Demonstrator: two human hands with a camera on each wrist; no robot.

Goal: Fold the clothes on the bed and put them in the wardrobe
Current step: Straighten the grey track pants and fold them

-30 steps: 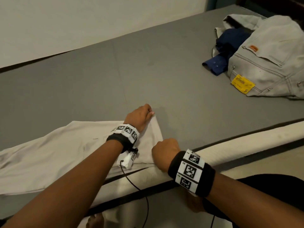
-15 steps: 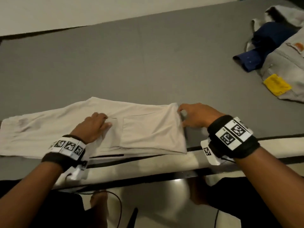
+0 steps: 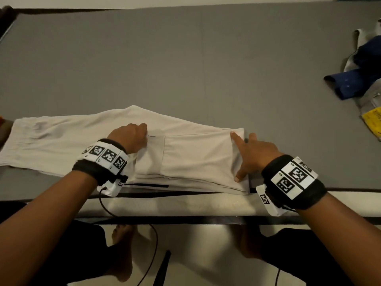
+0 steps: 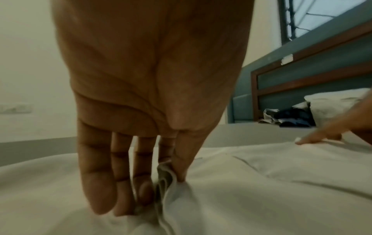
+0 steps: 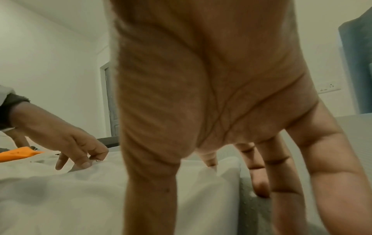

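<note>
White trousers [image 3: 195, 157] lie lengthwise along the bed's near edge, legs stacked and stretching left, waist end at the right. My left hand [image 3: 140, 135] sits on their middle beside the back pocket. In the left wrist view the left hand [image 4: 163, 187] pinches a small fold of the white cloth [image 4: 261, 190] between thumb and fingers. My right hand [image 3: 242, 155] is spread at the waist end, index finger and thumb pressing on the cloth, other fingers on the grey sheet beside it. The right wrist view shows these straight fingers [image 5: 259, 182] by the trousers' edge [image 5: 221, 182].
A pile of clothes lies far right on the grey bed [image 3: 185, 58]: a blue shirt [image 3: 350, 83] and pale jeans with a yellow label [image 3: 371, 116]. The mattress edge [image 3: 185, 203] runs just below the trousers. An orange item [image 5: 18, 153] lies at the trousers' left end.
Both hands gripped the waist end a second ago. My left hand has moved left to the trousers' middle, and my right hand has opened and spread at the waist end. The view turned left.
</note>
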